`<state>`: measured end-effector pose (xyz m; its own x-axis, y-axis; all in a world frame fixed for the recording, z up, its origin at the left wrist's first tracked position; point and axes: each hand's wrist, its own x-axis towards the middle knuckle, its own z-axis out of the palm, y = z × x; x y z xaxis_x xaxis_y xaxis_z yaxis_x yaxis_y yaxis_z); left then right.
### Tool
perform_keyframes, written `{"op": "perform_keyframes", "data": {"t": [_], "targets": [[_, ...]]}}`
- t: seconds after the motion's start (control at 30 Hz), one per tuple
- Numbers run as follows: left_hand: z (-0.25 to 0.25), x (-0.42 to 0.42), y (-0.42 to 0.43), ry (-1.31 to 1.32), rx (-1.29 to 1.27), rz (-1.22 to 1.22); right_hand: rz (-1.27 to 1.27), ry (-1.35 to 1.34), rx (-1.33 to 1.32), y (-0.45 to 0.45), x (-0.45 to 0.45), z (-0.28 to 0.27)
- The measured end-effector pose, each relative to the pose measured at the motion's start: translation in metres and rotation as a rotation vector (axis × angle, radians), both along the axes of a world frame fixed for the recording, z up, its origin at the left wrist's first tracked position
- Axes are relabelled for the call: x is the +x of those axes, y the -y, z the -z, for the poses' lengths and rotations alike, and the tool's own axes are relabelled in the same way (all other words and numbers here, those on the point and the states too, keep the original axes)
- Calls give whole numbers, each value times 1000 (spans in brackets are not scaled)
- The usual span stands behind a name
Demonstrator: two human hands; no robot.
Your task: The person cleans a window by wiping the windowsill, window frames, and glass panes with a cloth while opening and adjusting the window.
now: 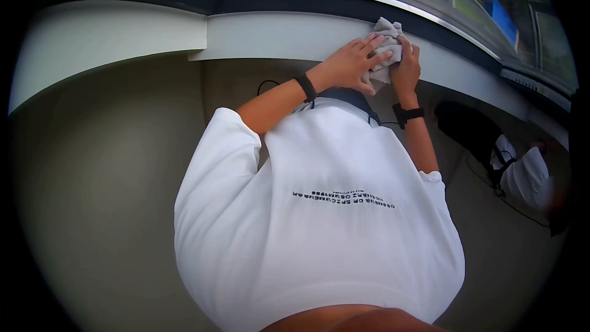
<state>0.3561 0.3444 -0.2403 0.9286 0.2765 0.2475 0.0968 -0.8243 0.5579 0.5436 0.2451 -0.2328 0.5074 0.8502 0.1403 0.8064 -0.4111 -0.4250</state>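
Observation:
A crumpled light grey cloth (387,32) is bunched between my two hands at the white window sill. My left hand (349,66) grips it from the left, fingers spread over its folds and thumb lower down. From the right, my right hand (406,72) has its fingers curled round the cloth's side. Part of the cloth is hidden behind the fingers. Each wrist wears a black band.
The white sill (264,35) runs along a dark window frame (295,5), with an outdoor view beyond the glass. Below lies a grey-brown floor (104,197). At right are a dark item and white fabric (527,175) with a thin black cable.

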Motion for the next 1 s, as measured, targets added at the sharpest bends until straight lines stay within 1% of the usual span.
{"op": "perform_keyframes", "data": {"t": [0.1, 0.2, 0.3, 0.37, 0.4, 0.43, 0.47, 0.5, 0.57, 0.67, 0.7, 0.8, 0.83, 0.87, 0.93, 0.97, 1.0], "targets": [[23, 49, 6, 33, 31, -8, 81, -113, 97, 20, 23, 13], [26, 40, 19, 99, -182, -78, -8, -224, 157, 21, 12, 13], [24, 2, -2, 72, -256, -193, -168, -357, 111, -2, -19, 5], [21, -41, -22, 104, -264, -388, -307, -420, 35, -28, -61, 1], [13, -64, -32, 69, -261, -450, -393, -390, 18, -41, -80, 5], [-1, -102, -46, -54, -270, -567, -526, -258, 38, -65, -118, 9], [-1, -121, -51, -81, -224, -630, -580, -260, -29, -78, -135, 6], [-2, -141, -52, -90, -176, -689, -657, -223, -40, -92, -149, 11], [2, -178, -53, -165, -126, -804, -798, -157, 30, -118, -181, 15], [22, -216, -50, -113, -59, -934, -941, -78, 100, -156, -219, 35], [15, -221, -52, -154, -143, -977, -953, -79, 159, -168, -230, 41], [16, -223, -51, -130, -242, -1064, -968, -81, 280, -177, -237, 50], [13, -224, -50, -173, -292, -1035, -959, -85, 293, -174, -237, 49], [15, -218, -47, -150, -161, -1012, -949, -85, 311, -173, -235, 48], [37, -197, -40, -98, 105, -950, -889, -87, 251, -168, -219, 51], [49, -186, -42, -129, 120, -917, -851, -87, 217, -164, -207, 55], [51, -174, -43, -118, 111, -894, -820, -83, 208, -160, -194, 56]]}}
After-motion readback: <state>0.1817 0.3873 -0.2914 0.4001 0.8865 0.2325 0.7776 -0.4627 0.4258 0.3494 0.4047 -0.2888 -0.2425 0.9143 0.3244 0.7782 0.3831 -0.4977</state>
